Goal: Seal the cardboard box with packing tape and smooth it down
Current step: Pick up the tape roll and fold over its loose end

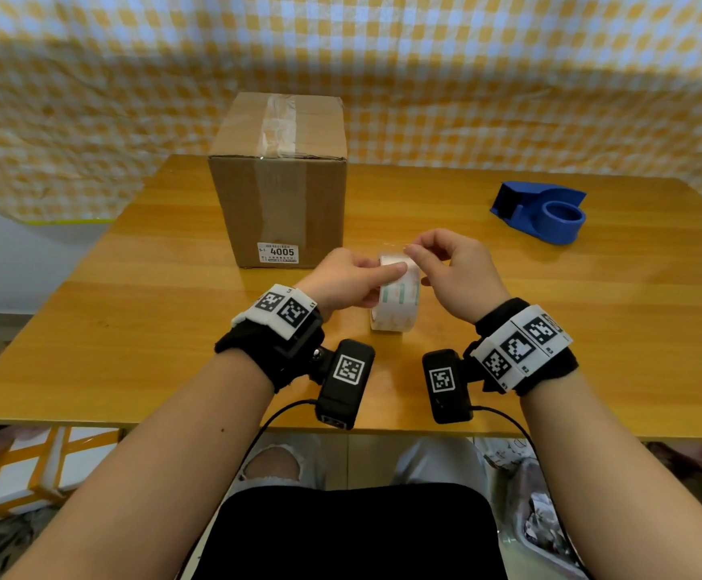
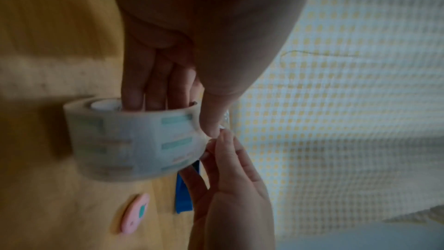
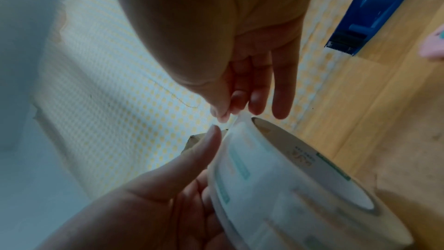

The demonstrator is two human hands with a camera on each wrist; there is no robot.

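A closed cardboard box (image 1: 282, 182) stands upright at the back left of the wooden table (image 1: 550, 328), with old clear tape along its top seam and a white "4005" label low on its front. A roll of clear packing tape (image 1: 395, 301) stands on edge in front of it. My left hand (image 1: 351, 280) grips the roll (image 2: 134, 144), fingers inside the core and thumb on the outer face. My right hand (image 1: 445, 265) pinches the loose tape end (image 3: 236, 119) at the top of the roll (image 3: 300, 187) between thumb and forefinger.
A blue tape dispenser (image 1: 543, 211) sits at the back right of the table. A small pink oval object (image 2: 134, 214) lies on the table beside it. A yellow checked cloth (image 1: 508, 77) hangs behind the table. The table's near edge is just under my wrists.
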